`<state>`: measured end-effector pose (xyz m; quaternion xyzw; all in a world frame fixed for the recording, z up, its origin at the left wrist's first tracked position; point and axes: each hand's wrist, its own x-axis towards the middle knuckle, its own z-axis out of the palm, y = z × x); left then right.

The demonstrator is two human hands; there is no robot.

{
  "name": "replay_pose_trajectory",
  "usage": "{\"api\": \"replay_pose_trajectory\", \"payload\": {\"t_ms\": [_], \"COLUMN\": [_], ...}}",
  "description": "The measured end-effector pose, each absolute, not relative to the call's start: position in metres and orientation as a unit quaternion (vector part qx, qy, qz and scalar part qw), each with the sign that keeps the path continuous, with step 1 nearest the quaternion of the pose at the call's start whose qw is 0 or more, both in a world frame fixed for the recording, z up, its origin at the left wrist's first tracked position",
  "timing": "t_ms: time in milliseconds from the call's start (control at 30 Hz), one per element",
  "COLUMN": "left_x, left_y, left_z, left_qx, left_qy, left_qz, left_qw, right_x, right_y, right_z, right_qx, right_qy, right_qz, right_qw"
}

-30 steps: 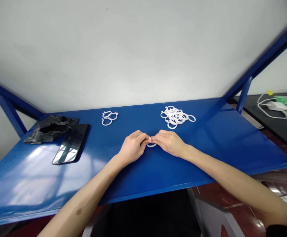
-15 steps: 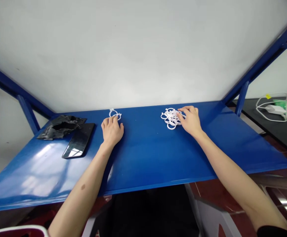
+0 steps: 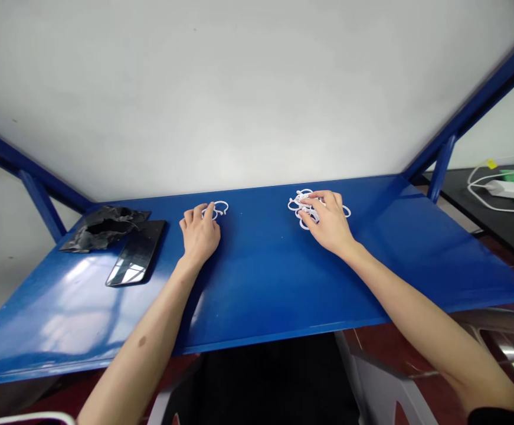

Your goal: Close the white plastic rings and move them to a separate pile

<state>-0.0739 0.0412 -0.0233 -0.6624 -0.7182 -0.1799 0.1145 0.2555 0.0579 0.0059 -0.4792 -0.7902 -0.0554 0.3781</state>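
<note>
White C-shaped rings with ball ends, like shower curtain rings, lie on a blue tabletop (image 3: 257,265). My left hand (image 3: 199,235) rests at the far left-centre with its fingertips over a couple of these rings (image 3: 222,205); index finger and thumb are apart, and the finger partly covers one ring. At right-centre a heaped pile of the same rings (image 3: 304,195) lies under my right hand (image 3: 330,224). Its thumb and index finger reach over the pile with a gap between them. One ring (image 3: 347,211) pokes out on the hand's right side. The palm hides part of the heap.
On the left a black smartphone (image 3: 137,254) lies beside a crumpled black plastic bag (image 3: 101,227). A white wall (image 3: 239,106) backs the table, flanked by blue frame bars. At right, a darker table (image 3: 491,203) carries a white charger with cable (image 3: 507,189) and green plastic.
My right hand has shifted left and further over the pile. The loose rings at my left hand have moved rightward and turned, while that hand stays nearly in place. The view has tilted slightly.
</note>
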Motion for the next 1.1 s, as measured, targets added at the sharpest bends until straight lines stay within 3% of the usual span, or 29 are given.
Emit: {"api": "replay_pose_trajectory", "payload": {"t_ms": [433,600,767,1100], "left_x": [-0.059,-0.025,-0.007,-0.004], "left_y": [0.035,0.014,-0.002,-0.011], "left_z": [-0.012,0.001,0.004,0.003], "left_qx": [-0.701,-0.734,-0.745,-0.796], "left_qy": [-0.647,-0.55,-0.491,-0.464], "left_qz": [-0.287,-0.391,-0.382,-0.339], "left_qw": [0.088,-0.076,-0.24,-0.188], "right_x": [0.243,0.231,0.217,0.214], "right_y": [0.05,0.036,0.021,0.02], "right_z": [0.004,0.005,0.005,0.014], "right_qx": [-0.42,-0.321,-0.268,-0.349], "right_qy": [-0.84,-0.905,-0.932,-0.835], "right_qz": [-0.021,0.058,0.096,0.295], "right_qw": [0.342,0.274,0.226,0.308]}}
